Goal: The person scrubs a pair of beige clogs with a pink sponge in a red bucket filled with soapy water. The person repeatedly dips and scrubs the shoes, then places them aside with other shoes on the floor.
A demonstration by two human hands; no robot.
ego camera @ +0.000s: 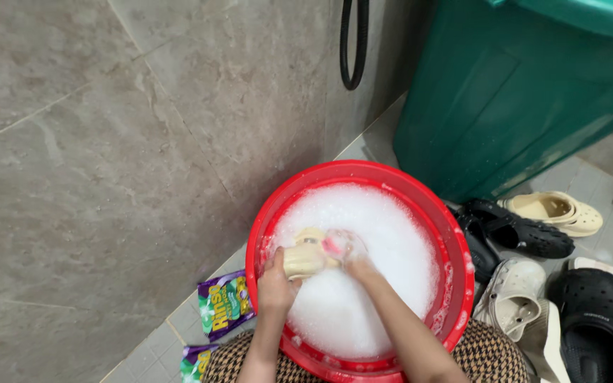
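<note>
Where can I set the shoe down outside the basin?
Bare floor tile shows behind the red basin, between the grey wall and the green bin. Right of the basin it is crowded with clogs. The near-left tiles hold detergent sachets. Both hands, left hand and right hand, grip the cream shoe over the suds.

Tiled floor (pixel 384 131) (red basin (pixel 363 172), clogs (pixel 555 211), sachets (pixel 225 303))
</note>
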